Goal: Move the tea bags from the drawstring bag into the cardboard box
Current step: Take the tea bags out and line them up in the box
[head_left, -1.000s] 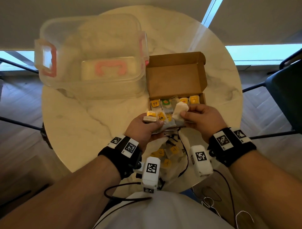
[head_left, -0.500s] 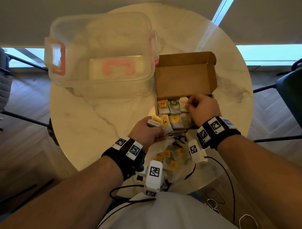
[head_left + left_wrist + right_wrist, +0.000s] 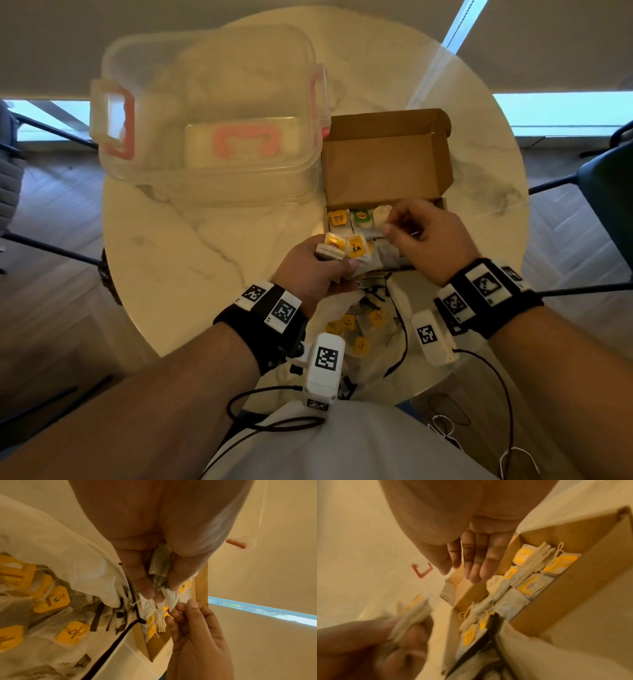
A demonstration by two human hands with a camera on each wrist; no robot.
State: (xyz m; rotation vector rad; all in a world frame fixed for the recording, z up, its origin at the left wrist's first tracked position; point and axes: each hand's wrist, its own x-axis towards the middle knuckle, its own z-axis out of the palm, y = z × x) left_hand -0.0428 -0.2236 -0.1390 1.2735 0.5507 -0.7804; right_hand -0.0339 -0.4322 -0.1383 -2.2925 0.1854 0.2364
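An open cardboard box (image 3: 387, 161) stands on the table with its lid raised. Tea bags (image 3: 359, 219) with yellow and green tags lie in rows inside it (image 3: 530, 582). My left hand (image 3: 337, 262) grips a bunch of tea bags (image 3: 342, 248) just left of the box's near corner (image 3: 159, 561). My right hand (image 3: 394, 229) hovers over the box with straight fingers (image 3: 471, 566) and holds nothing. Its fingertips come close to the bunch (image 3: 185, 609). The white drawstring bag (image 3: 363, 329) lies open at the table's near edge, with more tea bags (image 3: 72, 632) inside.
A clear plastic tub (image 3: 212, 116) with pink handles stands left of the box. The round marble table (image 3: 171, 257) ends close to my body. A dark chair (image 3: 609, 192) stands to the right. Black cables (image 3: 400, 342) trail over the bag.
One second ago my right hand held a tea bag. It carried it into the box, let go, and has now drawn back toward the bunch in my left hand.
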